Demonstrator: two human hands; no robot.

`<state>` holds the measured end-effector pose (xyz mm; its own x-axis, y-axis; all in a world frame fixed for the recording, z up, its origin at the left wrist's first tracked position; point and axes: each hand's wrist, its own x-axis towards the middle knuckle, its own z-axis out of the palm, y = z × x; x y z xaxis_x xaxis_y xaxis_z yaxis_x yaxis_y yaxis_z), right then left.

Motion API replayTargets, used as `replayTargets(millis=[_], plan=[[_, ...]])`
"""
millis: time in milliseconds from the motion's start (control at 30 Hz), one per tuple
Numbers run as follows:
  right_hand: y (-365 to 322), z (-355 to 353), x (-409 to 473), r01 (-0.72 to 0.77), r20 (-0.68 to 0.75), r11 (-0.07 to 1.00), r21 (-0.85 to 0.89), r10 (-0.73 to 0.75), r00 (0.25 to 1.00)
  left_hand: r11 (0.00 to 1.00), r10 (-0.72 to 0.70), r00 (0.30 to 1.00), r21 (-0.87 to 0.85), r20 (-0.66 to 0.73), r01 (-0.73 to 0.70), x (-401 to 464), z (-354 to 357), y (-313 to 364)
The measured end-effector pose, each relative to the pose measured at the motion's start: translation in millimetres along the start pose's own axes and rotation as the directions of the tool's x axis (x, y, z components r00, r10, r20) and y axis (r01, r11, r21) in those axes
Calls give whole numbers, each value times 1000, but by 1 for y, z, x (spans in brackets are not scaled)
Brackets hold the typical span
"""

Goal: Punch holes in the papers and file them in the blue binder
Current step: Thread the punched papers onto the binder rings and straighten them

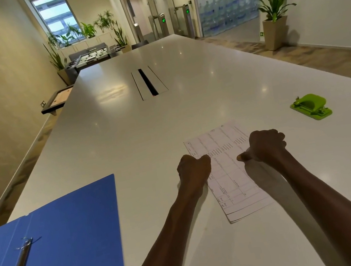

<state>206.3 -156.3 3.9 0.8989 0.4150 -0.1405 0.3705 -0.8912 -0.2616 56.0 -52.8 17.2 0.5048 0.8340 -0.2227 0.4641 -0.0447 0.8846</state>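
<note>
Both fists, left hand [194,169] and right hand [268,145], pinch the papers [228,170] mid-table; square their edges before reaching for the punch [310,106].

Long white table [122,130], open blue binder [70,233], printed papers [228,170], green hole punch [310,106]

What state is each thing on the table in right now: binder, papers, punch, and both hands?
Blue binder: lying open, no sheets on its rings.
Binder rings: whether closed or open cannot be told.
Papers: flat on the table, pressed under both hands.
Hole punch: untouched, apart from the papers, to the right.
Left hand: fisted on the papers' left edge.
Right hand: fisted on the papers' right edge.
</note>
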Motion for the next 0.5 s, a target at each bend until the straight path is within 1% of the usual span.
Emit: replayTargets(millis=[67, 233, 367, 433, 500], plan=[[-1, -3, 1, 7, 14, 1000, 4, -7, 1000, 1000, 5, 1000, 3, -5, -5, 3, 1, -2], [-6, -5, 3, -2, 87, 997, 74, -4, 996, 999, 35, 999, 30, -2, -34, 3, 3, -3], [-8, -9, 0, 79, 90, 994, 75, -86, 992, 999, 46, 999, -5, 19, -46, 0, 1, -4], [-7, -12, -3, 89, 86, 989, 121, -100, 991, 999, 43, 999, -19, 20, -42, 0, 0, -5], [-5, -12, -3, 61, 61, 975, 212, -75, 995, 998, 26, 999, -51, 18, -25, 2, 0, -7]])
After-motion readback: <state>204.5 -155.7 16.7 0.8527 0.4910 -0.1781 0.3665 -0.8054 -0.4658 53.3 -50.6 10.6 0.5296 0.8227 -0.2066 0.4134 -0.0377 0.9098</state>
